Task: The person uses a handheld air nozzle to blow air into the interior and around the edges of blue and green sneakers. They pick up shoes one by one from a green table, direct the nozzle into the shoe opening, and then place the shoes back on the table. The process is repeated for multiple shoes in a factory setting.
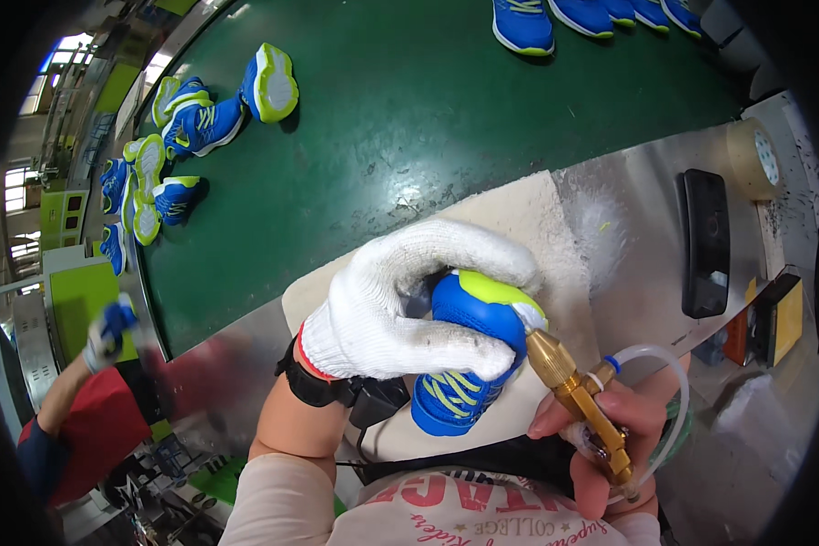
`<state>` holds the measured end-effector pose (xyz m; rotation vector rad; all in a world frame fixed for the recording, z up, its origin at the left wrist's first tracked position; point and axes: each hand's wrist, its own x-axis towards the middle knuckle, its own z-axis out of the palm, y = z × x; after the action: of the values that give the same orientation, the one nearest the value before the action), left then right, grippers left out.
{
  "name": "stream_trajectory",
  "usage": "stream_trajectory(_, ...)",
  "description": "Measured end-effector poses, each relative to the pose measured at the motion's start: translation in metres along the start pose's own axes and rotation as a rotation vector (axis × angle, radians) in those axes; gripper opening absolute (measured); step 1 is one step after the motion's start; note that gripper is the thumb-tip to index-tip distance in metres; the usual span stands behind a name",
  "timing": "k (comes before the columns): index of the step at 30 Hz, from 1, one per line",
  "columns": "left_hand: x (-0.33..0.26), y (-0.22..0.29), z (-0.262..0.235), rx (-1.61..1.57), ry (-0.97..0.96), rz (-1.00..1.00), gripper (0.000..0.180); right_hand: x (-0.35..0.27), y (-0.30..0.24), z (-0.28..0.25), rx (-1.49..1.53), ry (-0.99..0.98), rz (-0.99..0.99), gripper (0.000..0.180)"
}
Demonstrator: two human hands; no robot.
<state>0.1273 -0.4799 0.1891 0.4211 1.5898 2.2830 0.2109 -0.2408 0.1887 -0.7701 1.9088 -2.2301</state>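
Left hand (369,305), knit-gloved, curls fingers round a blue shoe (478,320); right hand (642,414) grips a tapered brass gun (573,391), fingers bent.

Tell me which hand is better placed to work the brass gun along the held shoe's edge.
Right, most likely: the bare right hand grips the gun, with its tip at or very near the shoe. The gloved left hand is occupied holding the shoe.

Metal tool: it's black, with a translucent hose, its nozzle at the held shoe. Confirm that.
Not black: the head view shows the metal tool is brass-coloured. The translucent hose and the nozzle at the held shoe are right.
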Motion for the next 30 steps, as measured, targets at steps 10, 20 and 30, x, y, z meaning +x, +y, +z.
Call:
stream_trajectory(10, -0.004, -0.013, -0.012, -0.028, 0.172, -0.04, 0.061, -0.02, 0.02, 0.001, 0.174, 0.024, 0.087, 0.085)
stream_trajectory(20, -0.023, -0.041, -0.032, -0.439, 0.309, 0.034, 0.062, -0.061, 0.04, 0.026, 0.528, 0.042, 0.285, 0.091)
stream_trajectory(30, -0.068, -0.021, -0.009, -0.146, 0.786, -0.127, 0.053, -0.073, 0.015, 0.033, 0.701, 0.292, 0.588, 0.09)
